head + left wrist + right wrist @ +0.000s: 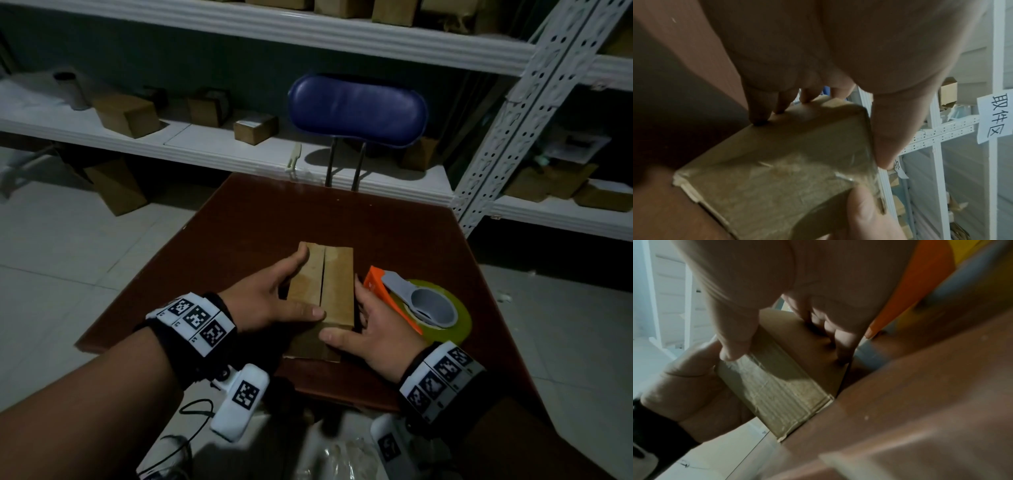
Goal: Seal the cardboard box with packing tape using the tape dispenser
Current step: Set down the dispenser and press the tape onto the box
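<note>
Cardboard box (323,291) sits on the brown table (246,222), near the front edge, approx. centre. Top flaps folded down, meeting along a lengthwise seam; seam shows as a dark open slit, no tape visible across it from the head view. Clear tape is visible on the box's near end face in the left wrist view (789,178).

Left hand (263,301) grips the box from its left side: fingers (758,110) curl onto the far long side, thumb lies across the top near the front corner. Hand is closed round the box, holding it.

Right hand (373,329) grips from the right side: fingers (838,337) press down the right wall, thumb crosses the near top edge, tip close to the left thumb. Also closed round the box.

Tape dispenser (421,305) lies on the table just right of the box, touching or nearly touching the back of the right hand; cannot tell which. Orange body, grey handle, yellowish tape roll. Neither hand holds it.

Blue chair (358,109) stands behind the table's far edge. White shelf (191,140) behind it carries several small cartons.
</note>
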